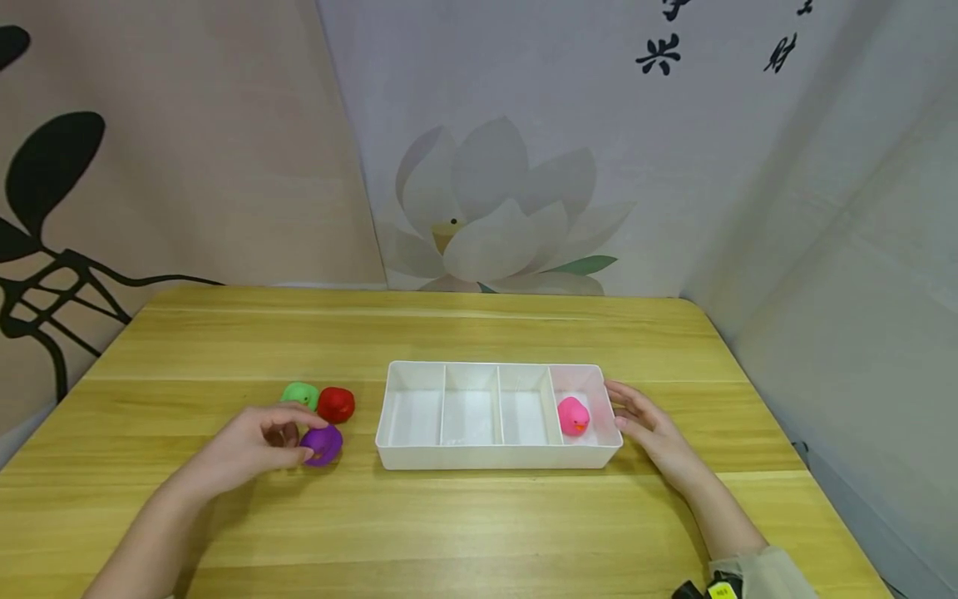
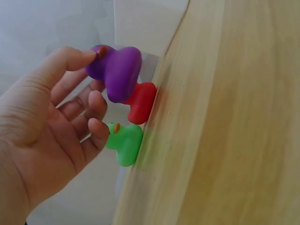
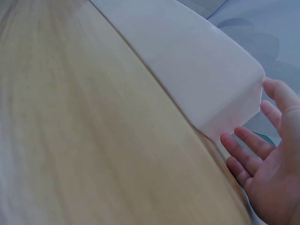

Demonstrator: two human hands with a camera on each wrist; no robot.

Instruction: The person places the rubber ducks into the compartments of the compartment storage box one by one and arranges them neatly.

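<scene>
Now smooth purple toy duck (image 1: 325, 443) sits pinched between thumb and fingers of left hand (image 1: 254, 443); orange beak (image 2: 101, 52) beside thumb tip, body's long axis slanting near upright in left wrist view. Red toy duck (image 1: 336, 404), green toy duck (image 1: 300, 393) just beyond, on yellowish wooden table (image 1: 486, 532). Right hand (image 1: 657, 428), fingers loosely apart, touches white four-compartment box (image 1: 494, 457); pink toy duck (image 1: 573, 414) in rightmost compartment. Behind, pale lotus-printed backdrop (image 1: 479, 83).

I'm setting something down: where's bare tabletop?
Bare tabletop: in front of the divided tray, between the forearms; behind it, toward the backdrop. Crowded: its left, around the left hand, purple duck, red duck, green duck; its right end, by the right hand.
</scene>
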